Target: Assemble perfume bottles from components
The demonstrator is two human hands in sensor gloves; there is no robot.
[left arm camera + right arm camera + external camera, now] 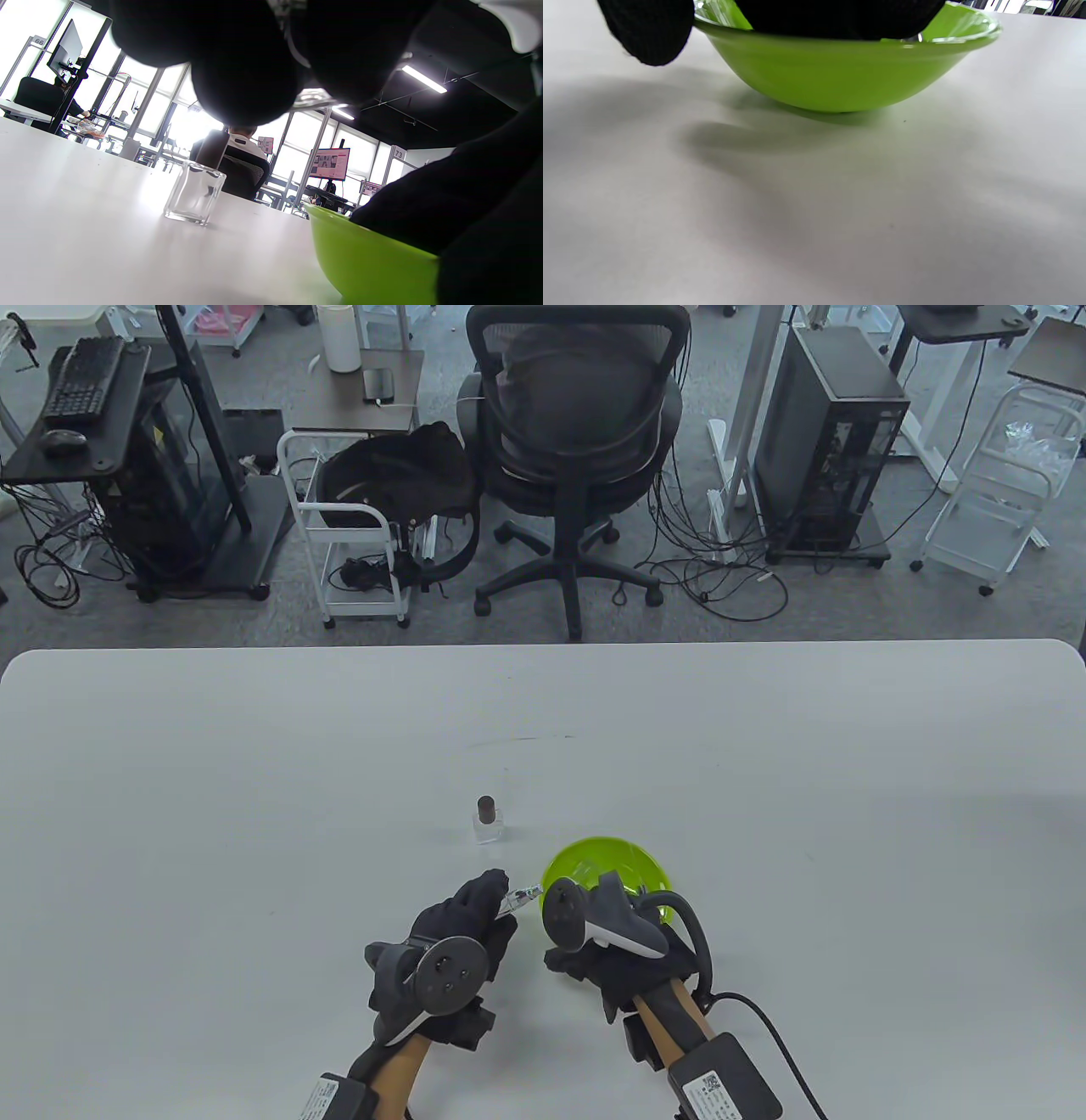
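A small clear glass bottle (489, 823) with a dark cap stands upright on the white table (254, 814), a little beyond my hands. My left hand (499, 897) pinches a small clear and silver part (521, 897) at its fingertips, held out towards the green bowl (632, 865). In the left wrist view the bottle (195, 192) stands left of the bowl (369, 258), and the part (312, 99) shows under my dark fingers (242, 63). My right hand (594, 960) reaches over the bowl's near rim. Its tracker hides the fingers. In the right wrist view those fingers (840, 17) hang over the bowl (840, 76).
Something clear lies inside the bowl, mostly hidden. A faint dark scuff (522, 740) marks the table further back. Beyond the far edge stand an office chair (577, 432), a white cart (356, 534) and computer towers on the floor.
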